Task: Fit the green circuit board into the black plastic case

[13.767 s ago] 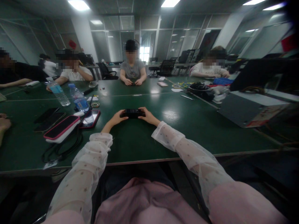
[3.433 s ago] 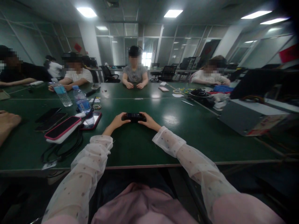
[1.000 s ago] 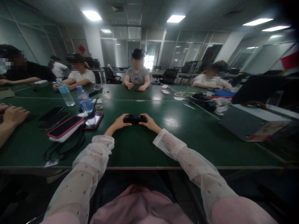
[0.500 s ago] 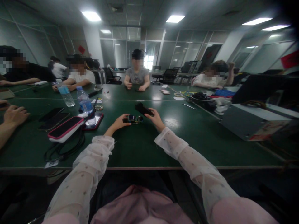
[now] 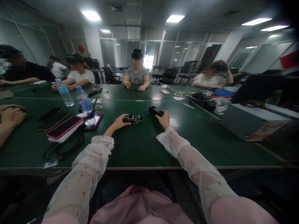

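My left hand (image 5: pixel 121 122) is closed round the left end of a small circuit board (image 5: pixel 135 119), which carries a little screen and several parts on its face. A short way to the right, my right hand (image 5: pixel 164 118) grips a black plastic housing (image 5: pixel 155 110) by its near right end. The housing is box-shaped, with openings visible on its upper side. Both things are over the green table (image 5: pixel 140 146), apart from each other. Whether the housing touches the tabletop I cannot tell.
On the left are a pink-edged white device (image 5: pixel 65 128), dark phones (image 5: pixel 53 121), a cable and two water bottles (image 5: pixel 84 100). A grey metal box (image 5: pixel 254 121) stands at the right. Several people sit round the table; a co-worker's hands (image 5: pixel 14 115) rest at the left edge.
My right hand has moved right with the black housing, away from the circuit board, and turned it so openings show. My left hand stays nearly still. The co-worker's hands at left have shifted.
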Available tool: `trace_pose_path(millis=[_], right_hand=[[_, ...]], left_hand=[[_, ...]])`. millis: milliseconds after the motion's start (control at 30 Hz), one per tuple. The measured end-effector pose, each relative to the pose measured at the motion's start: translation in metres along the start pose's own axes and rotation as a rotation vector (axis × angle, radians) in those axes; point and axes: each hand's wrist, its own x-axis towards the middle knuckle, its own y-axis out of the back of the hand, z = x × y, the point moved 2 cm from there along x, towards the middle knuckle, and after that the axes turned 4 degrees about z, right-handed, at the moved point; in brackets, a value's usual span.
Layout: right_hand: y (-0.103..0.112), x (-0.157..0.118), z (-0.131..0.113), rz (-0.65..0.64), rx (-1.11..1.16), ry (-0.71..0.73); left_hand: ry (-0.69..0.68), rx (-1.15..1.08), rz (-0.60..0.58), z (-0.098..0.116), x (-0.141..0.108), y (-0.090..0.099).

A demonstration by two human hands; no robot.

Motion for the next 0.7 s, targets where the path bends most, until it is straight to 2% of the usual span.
trace_pose_path(millis=[167, 700], right_hand=[[-0.0043, -0.0014, 0.0035, -0.024, -0.04, -0.098], [-0.005, -0.0002, 0.0005, 0.043, -0.102, -0.028]], left_hand=[[0.004, 0.0, -0.005, 0.0004, -0.0001, 0.0003], [0.014, -0.006, -0.016, 0.0019, -0.0005, 0.0001]])
